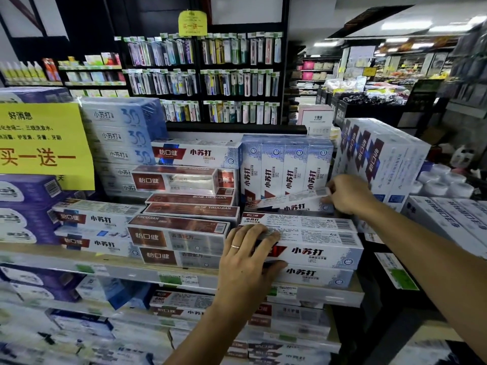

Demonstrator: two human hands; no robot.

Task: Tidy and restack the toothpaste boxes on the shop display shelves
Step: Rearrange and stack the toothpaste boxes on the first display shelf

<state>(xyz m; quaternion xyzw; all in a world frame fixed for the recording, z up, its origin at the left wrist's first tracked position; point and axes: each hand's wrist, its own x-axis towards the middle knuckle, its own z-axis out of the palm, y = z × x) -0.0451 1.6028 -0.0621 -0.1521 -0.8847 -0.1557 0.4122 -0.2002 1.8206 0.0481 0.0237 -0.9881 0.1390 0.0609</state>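
Observation:
White and blue toothpaste boxes lie stacked flat at the shelf's right end. My left hand (246, 255) grips the left end of the front box (316, 252) of that stack, fingers over its top and thumb beneath. My right hand (345, 194) pinches the right end of a tilted white box (287, 202) lying behind the stack, in front of a row of upright boxes (286, 167). Red-brown boxes (181, 225) are piled to the left of my left hand.
A yellow sale sign (42, 143) hangs at the left over purple packs. A leaning bundle of white boxes (379, 156) stands right of my right hand. Lower shelves (184, 279) hold more boxes. Toothbrush racks (203, 77) fill the back wall; an aisle opens at right.

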